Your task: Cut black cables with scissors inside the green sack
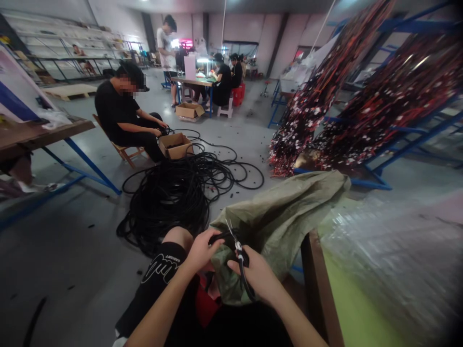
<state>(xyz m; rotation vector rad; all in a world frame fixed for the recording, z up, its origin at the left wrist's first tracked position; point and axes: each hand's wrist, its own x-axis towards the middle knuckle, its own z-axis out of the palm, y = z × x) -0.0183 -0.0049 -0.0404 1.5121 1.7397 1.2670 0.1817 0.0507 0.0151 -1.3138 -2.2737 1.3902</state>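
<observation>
My left hand (203, 249) is closed around a short length of black tubing (220, 236) above my lap. In my right hand (258, 270) are scissors (239, 248) with pale blades and black handles, the blades pointing up and away from me. The blades reach close to the tubing; whether they touch it I cannot tell. A grey-green woven sack (289, 217) lies draped under and beyond both hands. On the floor ahead sits a large tangled heap of black tubing (166, 197).
A seated person (121, 106) works beside a cardboard box (176, 146). Blue racks (379, 178) hung with red and black wire bundles (307, 106) stand at the right. A yellow-green tabletop (347, 284) bears clear plastic. Small black pieces dot the floor. People sit at a far table (193, 82).
</observation>
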